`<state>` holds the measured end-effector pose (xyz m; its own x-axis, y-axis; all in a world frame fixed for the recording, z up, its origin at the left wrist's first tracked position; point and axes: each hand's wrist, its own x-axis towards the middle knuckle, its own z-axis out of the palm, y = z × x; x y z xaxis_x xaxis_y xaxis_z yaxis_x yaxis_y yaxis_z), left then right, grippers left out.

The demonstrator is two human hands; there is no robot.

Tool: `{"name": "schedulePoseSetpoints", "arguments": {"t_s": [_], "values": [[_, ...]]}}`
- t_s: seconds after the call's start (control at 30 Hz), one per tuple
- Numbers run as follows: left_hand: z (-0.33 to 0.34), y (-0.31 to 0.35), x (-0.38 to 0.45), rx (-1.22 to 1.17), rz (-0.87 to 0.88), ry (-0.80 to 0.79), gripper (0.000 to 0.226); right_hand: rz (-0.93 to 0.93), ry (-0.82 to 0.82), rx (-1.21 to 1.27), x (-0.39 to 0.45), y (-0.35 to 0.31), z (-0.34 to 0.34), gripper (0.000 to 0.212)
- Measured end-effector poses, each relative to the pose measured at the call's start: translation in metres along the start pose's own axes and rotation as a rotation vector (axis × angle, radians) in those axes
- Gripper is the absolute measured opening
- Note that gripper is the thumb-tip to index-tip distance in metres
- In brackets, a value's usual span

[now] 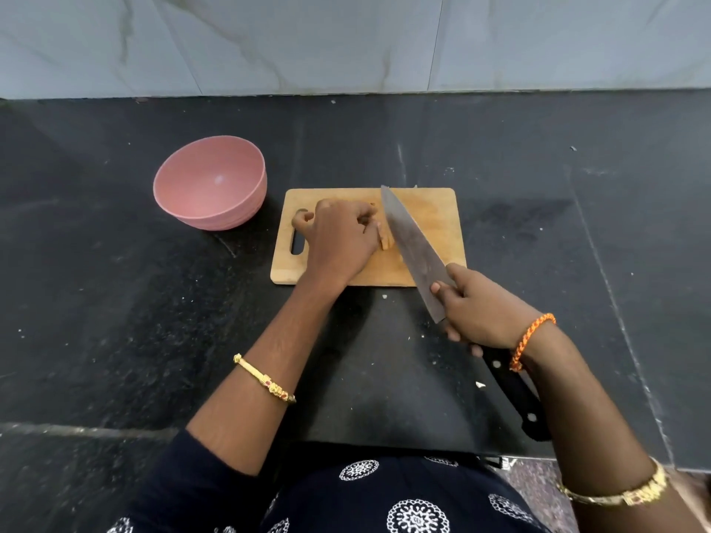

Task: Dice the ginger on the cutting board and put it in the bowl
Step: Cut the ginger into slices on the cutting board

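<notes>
A wooden cutting board [434,217] lies on the black counter. On it sits a small piece of ginger [386,240], mostly hidden under my left hand [338,240], whose curled fingers hold it down. My right hand [481,317] grips a large knife [411,248] by its black handle, close to the blade. The blade slants across the board right beside the ginger, its tip near the board's far edge. A pink bowl [209,182] stands to the left of the board, with nothing visible inside.
The black stone counter [115,302] stretches around the board, dotted with small pale scraps. A marble wall [346,40] rises behind it. The counter's front edge [423,452] runs close to my body.
</notes>
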<state>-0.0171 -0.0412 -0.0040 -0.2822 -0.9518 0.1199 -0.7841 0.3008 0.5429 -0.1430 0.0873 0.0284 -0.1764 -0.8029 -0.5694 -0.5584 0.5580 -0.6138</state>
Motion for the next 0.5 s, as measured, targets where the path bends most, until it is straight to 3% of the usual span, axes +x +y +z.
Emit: {"name": "schedulePoseSetpoints", "arguments": {"t_s": [0.1, 0.23, 0.37, 0.5], "values": [[-0.007, 0.007, 0.001, -0.150, -0.055, -0.022, 0.037, -0.067, -0.007, 0.196, 0.007, 0.005, 0.002, 0.019], [-0.007, 0.018, 0.014, -0.652, -0.273, -0.222, 0.049, -0.154, -0.072, 0.523, 0.012, 0.008, 0.000, 0.017], [-0.008, 0.019, 0.025, -1.078, -0.442, -0.406, 0.033, -0.148, -0.142, 0.729, 0.015, 0.010, -0.008, 0.014], [-0.011, 0.019, 0.031, -1.182, -0.495, -0.632, 0.028, -0.117, -0.164, 0.839, 0.020, 0.011, -0.014, 0.015]]}}
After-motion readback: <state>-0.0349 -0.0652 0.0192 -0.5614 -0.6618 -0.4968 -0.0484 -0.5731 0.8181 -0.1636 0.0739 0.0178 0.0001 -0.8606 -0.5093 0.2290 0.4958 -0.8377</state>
